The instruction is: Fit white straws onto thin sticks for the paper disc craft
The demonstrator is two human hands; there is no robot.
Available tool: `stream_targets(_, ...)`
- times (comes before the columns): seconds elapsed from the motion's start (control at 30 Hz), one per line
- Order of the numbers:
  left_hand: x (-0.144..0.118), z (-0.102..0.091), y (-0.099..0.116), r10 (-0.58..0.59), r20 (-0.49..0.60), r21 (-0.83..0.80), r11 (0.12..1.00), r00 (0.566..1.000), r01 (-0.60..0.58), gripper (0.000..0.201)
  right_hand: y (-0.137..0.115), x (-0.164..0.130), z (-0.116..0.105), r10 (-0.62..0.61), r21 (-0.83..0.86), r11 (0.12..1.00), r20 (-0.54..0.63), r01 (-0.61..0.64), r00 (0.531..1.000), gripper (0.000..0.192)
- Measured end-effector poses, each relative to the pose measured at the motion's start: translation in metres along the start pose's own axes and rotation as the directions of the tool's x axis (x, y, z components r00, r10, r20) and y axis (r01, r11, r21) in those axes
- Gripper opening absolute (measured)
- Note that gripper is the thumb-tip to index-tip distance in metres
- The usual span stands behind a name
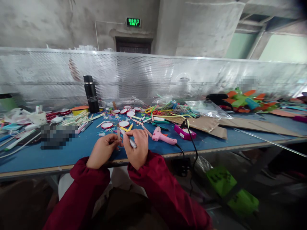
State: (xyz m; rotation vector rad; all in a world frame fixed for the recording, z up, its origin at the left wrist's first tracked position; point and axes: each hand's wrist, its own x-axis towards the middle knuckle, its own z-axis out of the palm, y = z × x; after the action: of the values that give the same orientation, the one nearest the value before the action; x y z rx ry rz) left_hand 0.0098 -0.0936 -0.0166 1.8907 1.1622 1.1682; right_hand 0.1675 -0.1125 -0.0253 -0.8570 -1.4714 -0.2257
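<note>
My left hand point(105, 148) is closed on a small wooden stick point(118, 131), which stands upright between thumb and fingers. In my right hand point(139, 147) is a white marker point(132, 142), gripped with its grey end toward me and its other end near the stick. Both hands are close together above the table's front edge. Just beyond them lie two round white discs with red rims, one disc point(123, 124) straight ahead and another disc point(107, 125) to the left. Yellow pieces point(129, 127) rest right behind my fingers.
A pink glue gun point(163, 136) lies right of my hands, its cord hanging off the blue table point(79, 156). Beside it is a magenta box point(184, 132). A black bottle point(91, 95) stands at the back. Tangled coloured cords point(171, 109) and cardboard point(203, 124) lie to the right.
</note>
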Motion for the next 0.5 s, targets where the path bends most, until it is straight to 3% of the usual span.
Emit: stream_targets(0.5,0.0017,0.0005,-0.0002,0.027,-0.003,0.024,0.999,1.0,-0.027,0.022,-0.0004,-0.0011,0.0001,0.008,-0.023,1.0,0.021,-0.007,1.0,0.01)
